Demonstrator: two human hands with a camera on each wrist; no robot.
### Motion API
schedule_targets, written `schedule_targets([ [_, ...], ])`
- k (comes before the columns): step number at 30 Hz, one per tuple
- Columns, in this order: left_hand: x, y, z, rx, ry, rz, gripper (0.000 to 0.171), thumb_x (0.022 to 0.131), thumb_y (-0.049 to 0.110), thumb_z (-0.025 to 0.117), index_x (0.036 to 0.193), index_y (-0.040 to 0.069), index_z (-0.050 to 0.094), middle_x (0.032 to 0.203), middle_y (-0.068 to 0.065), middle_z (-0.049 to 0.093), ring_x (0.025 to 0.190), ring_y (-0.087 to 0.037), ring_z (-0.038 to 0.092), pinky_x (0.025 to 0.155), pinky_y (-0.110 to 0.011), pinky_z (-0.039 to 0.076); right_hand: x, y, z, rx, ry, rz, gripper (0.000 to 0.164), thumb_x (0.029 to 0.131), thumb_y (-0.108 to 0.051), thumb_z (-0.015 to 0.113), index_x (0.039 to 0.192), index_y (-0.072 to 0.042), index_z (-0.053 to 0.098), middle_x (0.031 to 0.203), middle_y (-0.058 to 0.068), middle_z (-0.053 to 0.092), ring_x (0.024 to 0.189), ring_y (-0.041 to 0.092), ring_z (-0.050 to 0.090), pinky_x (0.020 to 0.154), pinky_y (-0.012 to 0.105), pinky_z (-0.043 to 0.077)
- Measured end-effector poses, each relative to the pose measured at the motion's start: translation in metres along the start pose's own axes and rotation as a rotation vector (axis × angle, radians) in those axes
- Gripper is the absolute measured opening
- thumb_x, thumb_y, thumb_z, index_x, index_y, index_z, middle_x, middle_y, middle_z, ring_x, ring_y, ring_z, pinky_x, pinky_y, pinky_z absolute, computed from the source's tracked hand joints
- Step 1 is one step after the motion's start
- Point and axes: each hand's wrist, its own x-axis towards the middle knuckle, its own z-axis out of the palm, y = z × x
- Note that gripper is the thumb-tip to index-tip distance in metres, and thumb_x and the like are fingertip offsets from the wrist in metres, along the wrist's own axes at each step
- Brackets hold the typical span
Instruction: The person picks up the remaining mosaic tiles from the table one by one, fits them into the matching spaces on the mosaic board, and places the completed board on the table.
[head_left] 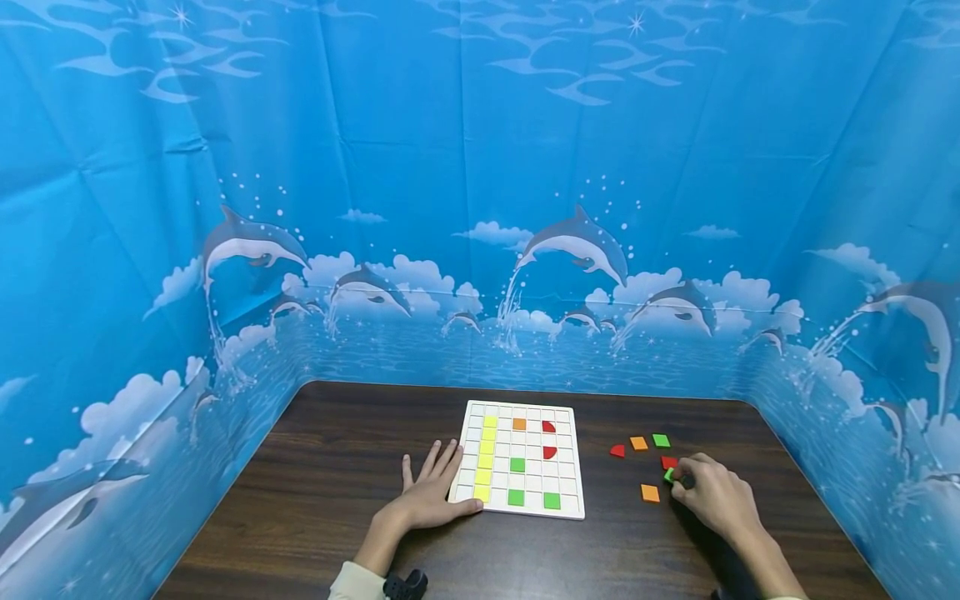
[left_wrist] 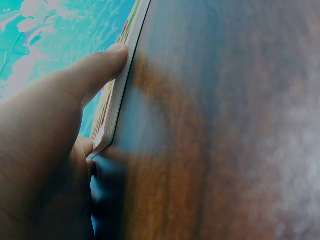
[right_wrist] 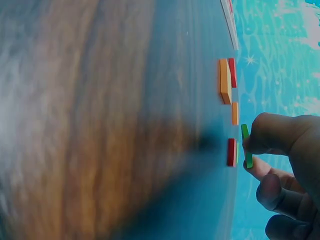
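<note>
A white grid board lies on the dark table, with a column of yellow squares, an orange square, red quarter-circle pieces and several green squares in its cells. At the board's lower left corner, my left hand rests with fingers spread, its thumb along the near edge. Right of the board, my right hand pinches a green tile between thumb and fingertips. In the right wrist view that tile stands on edge, off the table. A red piece lies just beyond it.
Around the right hand lie an orange square, another orange square, a green square and a red quarter-circle. A blue dolphin-print curtain encloses the table at the back and sides.
</note>
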Motion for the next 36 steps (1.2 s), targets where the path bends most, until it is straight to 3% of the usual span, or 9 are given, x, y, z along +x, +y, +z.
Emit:
schedule_targets([
  [18, 0.001, 0.0, 0.0, 0.0, 0.012, 0.002, 0.117, 0.086, 0.087, 0.058, 0.173, 0.021, 0.018, 0.182, -0.001, 0.009, 0.169, -0.031, -0.004, 0.12, -0.075, -0.023, -0.001, -0.037, 0.011, 0.037, 0.047, -0.07, 0.007, 0.086, -0.017, 0.084, 0.089, -0.019, 0.077, 0.115, 0.01, 0.075, 0.054, 0.01, 0.044, 0.047, 0.028, 0.033],
  [36, 0.0, -0.001, 0.001, 0.001, 0.005, -0.002, 0.117, 0.087, 0.087, 0.058, 0.173, 0.02, 0.017, 0.182, 0.0, 0.008, 0.169, -0.031, -0.004, 0.12, -0.074, -0.024, 0.006, -0.086, 0.02, 0.072, 0.109, -0.19, 0.013, 0.083, -0.015, 0.088, 0.087, -0.025, 0.081, 0.109, -0.002, 0.077, 0.057, 0.0, 0.045, 0.047, 0.023, 0.035],
])
